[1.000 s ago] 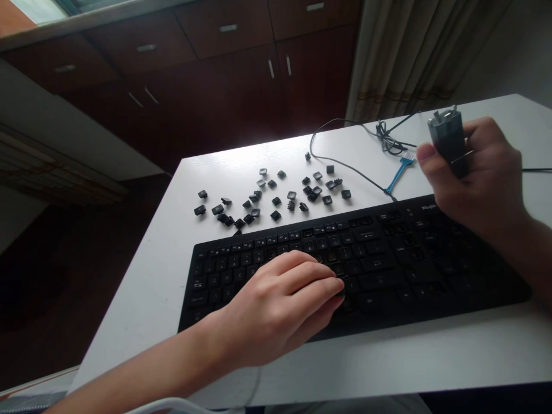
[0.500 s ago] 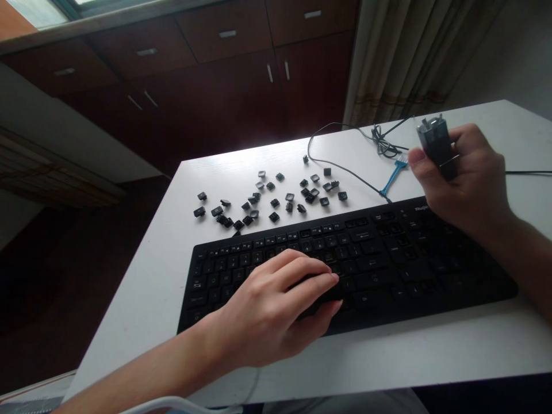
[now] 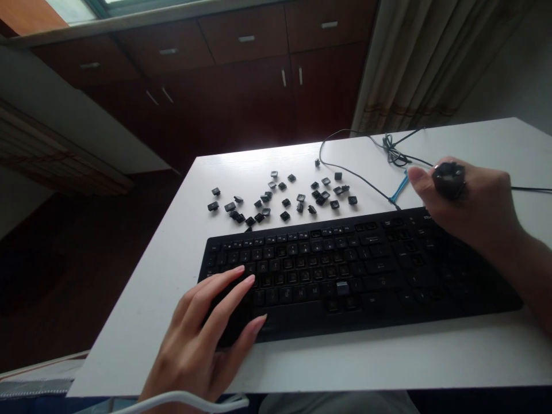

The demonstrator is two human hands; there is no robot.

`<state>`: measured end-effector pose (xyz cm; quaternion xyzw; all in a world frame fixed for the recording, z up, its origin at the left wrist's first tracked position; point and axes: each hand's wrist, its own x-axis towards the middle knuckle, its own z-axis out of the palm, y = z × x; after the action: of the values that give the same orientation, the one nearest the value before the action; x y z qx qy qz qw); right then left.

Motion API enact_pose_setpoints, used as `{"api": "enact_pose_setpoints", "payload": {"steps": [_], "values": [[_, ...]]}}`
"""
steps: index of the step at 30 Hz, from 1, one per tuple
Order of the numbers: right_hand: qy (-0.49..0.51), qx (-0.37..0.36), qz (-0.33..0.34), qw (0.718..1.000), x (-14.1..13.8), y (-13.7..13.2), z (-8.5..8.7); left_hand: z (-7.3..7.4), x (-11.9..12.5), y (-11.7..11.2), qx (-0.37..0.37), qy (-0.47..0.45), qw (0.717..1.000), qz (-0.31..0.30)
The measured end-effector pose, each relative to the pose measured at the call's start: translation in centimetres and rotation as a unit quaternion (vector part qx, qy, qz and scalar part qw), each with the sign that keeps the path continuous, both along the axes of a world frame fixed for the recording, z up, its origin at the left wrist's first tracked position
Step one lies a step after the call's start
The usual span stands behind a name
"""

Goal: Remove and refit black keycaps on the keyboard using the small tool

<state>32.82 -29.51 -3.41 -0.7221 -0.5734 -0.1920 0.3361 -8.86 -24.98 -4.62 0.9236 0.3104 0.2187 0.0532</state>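
Note:
A black keyboard (image 3: pixel 310 322) lies on the white table, with several key positions bare in its middle and right part. My left hand (image 3: pixel 202 322) is over the keyboard's left end, fingers apart and holding nothing, fingertips at the letter keys. One keycap (image 3: pixel 342 287) in the lower rows stands out lighter than its neighbours and looks tilted. Above the keyboard's right end, my right hand (image 3: pixel 478 201) is closed round a dark, blocky tool (image 3: pixel 449 179). Its end points toward me; its exact kind is unclear.
Loose black keycaps (image 3: pixel 286 202) are scattered on the table (image 3: pixel 172 270) behind the keyboard. A blue-handled brush (image 3: pixel 400 185) is partly hidden by my right hand. A bundled black cable (image 3: pixel 392 150) is at the back right. Wooden cabinets (image 3: pixel 241 98) stand beyond the table.
My left hand has moved left and toward me, uncovering the middle keys. My right hand has lowered and turned the dark tool; its metal prongs showed earlier. The view has shifted slightly.

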Motion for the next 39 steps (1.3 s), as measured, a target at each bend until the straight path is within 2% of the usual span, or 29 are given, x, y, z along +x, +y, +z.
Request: {"api": "enact_pose_setpoints", "payload": {"steps": [3,6,10,13,16,25,34,39], "values": [[-0.023,-0.040,0.072,0.996,-2.0,-1.7,1.1,-1.0,-0.3,-1.4,0.005,-0.031,0.998,0.051],[-0.001,-0.083,0.140,0.987,-5.7,-4.7,1.4,-1.8,0.3,-2.5,0.009,-0.058,0.995,0.079],[0.068,-0.073,0.161,0.982,-10.7,-8.6,-0.9,-2.2,1.3,-3.2,0.014,-0.089,0.989,0.114],[0.071,-0.069,0.143,0.985,-12.7,-10.1,-2.5,-2.1,1.6,-3.3,0.019,-0.102,0.987,0.125],[0.055,-0.058,0.125,0.989,-13.1,-10.3,-2.8,-2.0,1.5,-3.3,0.014,-0.102,0.988,0.112],[0.011,-0.077,0.166,0.983,-12.7,-9.9,-2.6,-2.0,1.7,-3.0,0.053,-0.075,0.987,0.134],[0.014,-0.083,0.167,0.982,-12.8,-9.9,-2.3,-1.9,2.9,-3.9,0.008,-0.120,0.974,0.189],[0.019,-0.085,0.169,0.982,-12.8,-9.9,-2.3,-1.8,3.4,-4.2,-0.003,-0.124,0.972,0.198]]}}
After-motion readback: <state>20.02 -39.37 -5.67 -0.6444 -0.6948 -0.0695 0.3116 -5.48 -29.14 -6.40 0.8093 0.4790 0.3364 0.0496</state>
